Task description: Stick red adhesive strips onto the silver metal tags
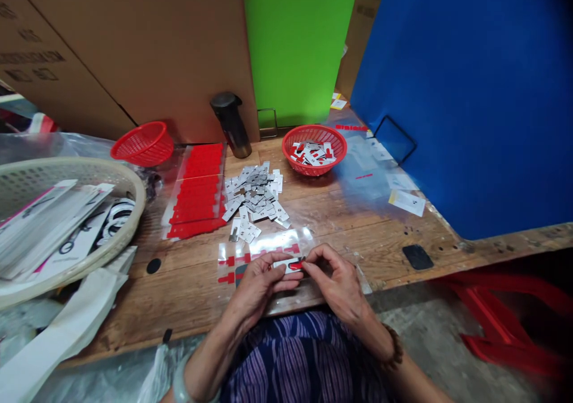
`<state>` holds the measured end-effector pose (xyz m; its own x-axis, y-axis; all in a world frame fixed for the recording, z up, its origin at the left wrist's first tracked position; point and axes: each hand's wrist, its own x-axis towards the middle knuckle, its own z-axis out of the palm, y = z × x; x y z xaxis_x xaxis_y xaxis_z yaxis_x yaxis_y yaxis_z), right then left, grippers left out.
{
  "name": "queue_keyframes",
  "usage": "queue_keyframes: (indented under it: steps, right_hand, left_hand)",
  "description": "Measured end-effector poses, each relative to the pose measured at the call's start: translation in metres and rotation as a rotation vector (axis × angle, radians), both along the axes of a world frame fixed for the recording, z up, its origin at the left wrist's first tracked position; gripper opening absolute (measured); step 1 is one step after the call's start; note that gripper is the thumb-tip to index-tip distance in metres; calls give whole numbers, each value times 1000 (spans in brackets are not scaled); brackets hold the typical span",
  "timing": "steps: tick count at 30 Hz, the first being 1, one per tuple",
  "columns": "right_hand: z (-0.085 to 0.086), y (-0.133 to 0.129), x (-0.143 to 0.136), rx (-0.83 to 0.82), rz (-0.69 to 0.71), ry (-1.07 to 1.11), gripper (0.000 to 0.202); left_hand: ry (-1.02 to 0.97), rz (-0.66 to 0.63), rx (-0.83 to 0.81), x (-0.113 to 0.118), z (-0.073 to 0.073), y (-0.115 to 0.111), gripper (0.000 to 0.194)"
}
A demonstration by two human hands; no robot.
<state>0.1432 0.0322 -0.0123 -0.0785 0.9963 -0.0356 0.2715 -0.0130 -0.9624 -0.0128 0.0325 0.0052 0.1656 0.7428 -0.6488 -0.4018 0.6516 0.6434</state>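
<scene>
My left hand holds a small whitish slotted plate between thumb and fingers, near the front edge of the table. At the plate's right end my right hand pinches a small red sticker that lies over the slot. Part of the sticker is hidden by the fingertips. Under both hands is a clear sheet with several red stickers on it. Behind it lies a loose pile of similar silvery plates. Left of the pile are stacked sheets of red stickers.
A red basket holds several plates with red on them. Another red basket and a black bottle stand at the back. A large pale basket of cards is on the left. Green and blue panels rise behind.
</scene>
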Motion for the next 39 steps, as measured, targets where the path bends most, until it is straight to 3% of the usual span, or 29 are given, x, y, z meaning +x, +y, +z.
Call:
queue_keyframes:
  steps: [12,39]
  right_hand:
    - [-8,1,-1,-3,-38,13,7]
    - [-4,2,-3,-62,-40,33,8]
  left_hand:
    - [22,1,-12,3,0,3,21]
    - [35,-19,19,3,-1,4,21]
